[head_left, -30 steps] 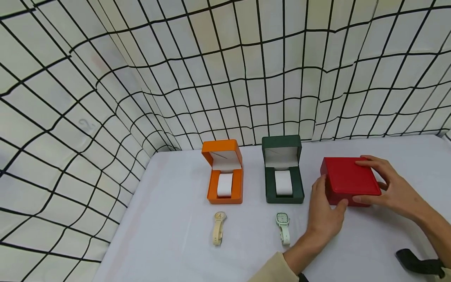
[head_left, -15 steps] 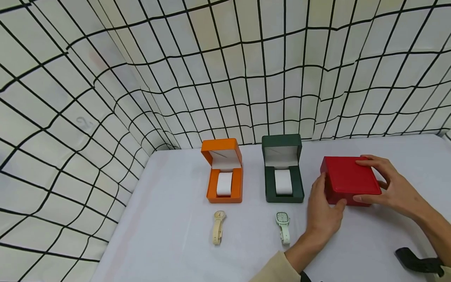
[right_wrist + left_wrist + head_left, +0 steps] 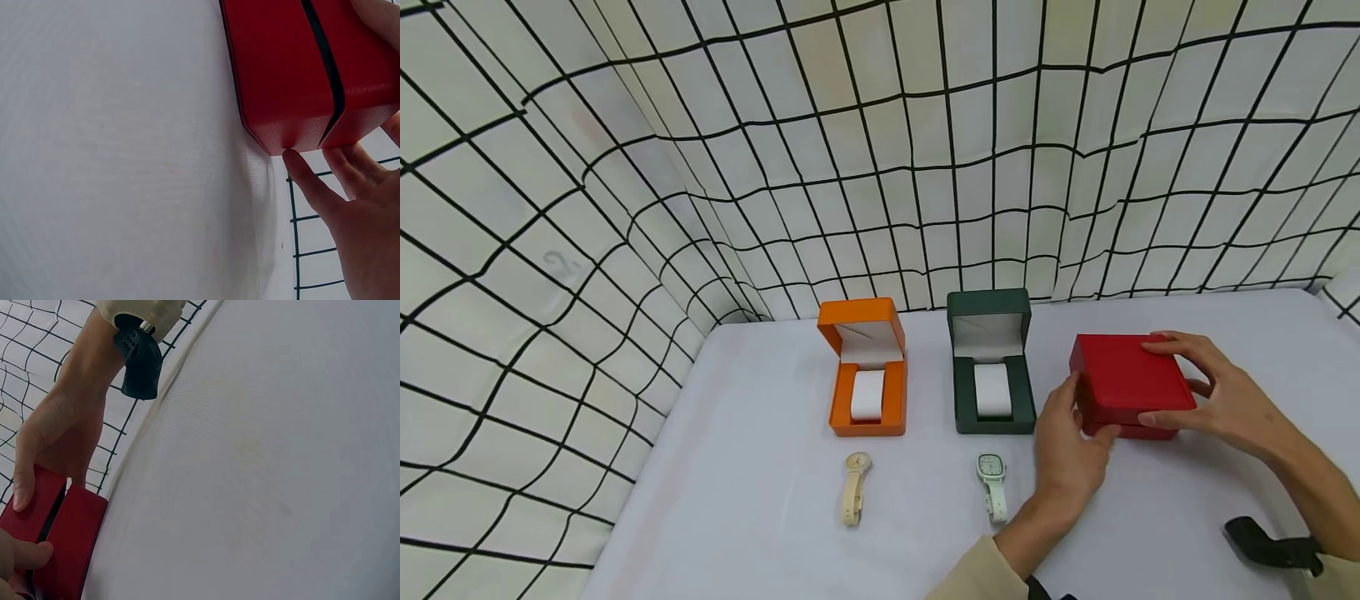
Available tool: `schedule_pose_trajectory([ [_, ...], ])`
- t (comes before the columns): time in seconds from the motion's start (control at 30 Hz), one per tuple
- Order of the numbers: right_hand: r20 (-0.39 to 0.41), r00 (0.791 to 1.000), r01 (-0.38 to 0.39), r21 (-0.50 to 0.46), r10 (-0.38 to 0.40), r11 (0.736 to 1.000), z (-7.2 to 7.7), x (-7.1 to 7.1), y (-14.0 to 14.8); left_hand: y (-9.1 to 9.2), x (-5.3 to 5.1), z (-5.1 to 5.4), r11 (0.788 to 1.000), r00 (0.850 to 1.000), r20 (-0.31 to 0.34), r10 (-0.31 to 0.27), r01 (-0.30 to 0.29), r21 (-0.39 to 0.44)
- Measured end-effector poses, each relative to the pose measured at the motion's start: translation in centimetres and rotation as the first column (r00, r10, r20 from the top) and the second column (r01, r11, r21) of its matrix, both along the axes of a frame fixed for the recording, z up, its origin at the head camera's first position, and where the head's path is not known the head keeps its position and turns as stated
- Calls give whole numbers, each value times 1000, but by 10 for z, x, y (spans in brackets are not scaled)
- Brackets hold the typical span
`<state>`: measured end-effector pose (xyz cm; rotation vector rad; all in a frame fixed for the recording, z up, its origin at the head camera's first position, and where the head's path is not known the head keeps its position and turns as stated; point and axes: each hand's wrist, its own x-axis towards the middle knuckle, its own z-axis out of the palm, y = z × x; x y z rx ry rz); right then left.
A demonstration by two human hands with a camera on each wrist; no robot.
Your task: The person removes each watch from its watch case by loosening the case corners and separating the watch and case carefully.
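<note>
A red box (image 3: 1131, 375) stands on the table at the right, a narrow dark gap between its lid and base visible in both wrist views, as on the red box (image 3: 75, 534) and the red box (image 3: 278, 69). My left hand (image 3: 1071, 458) holds the base, fingers at the left side and thumb at the front. With thumb at the front edge and fingers on top near the far right corner, my right hand (image 3: 1228, 404) grips the lid. The box's inside is hidden.
An orange box (image 3: 842, 408) and a green box (image 3: 964, 400) stand with lids up, each holding a white cushion. Before them lie a cream watch (image 3: 853, 490) and a pale green watch (image 3: 992, 485). Black grid netting runs behind and left of the white table (image 3: 737, 467).
The red box's lid has lifted slightly at the front, where a thin gap shows above the base. Both hands keep their hold. The head view has shifted a little.
</note>
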<state>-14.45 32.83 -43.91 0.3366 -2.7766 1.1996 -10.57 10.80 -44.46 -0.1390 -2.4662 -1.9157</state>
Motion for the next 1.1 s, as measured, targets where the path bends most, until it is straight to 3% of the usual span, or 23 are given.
schedule_pose_trajectory([
  [0.4,6,1000,0,-27,1,1000,5,-7,-3,1,-2,1,998,998,-14,67,-67,17],
  [1.1,88,995,48,-72,-42,996,7,-7,0,3,0,-1,996,999,-1,43,-42,75],
])
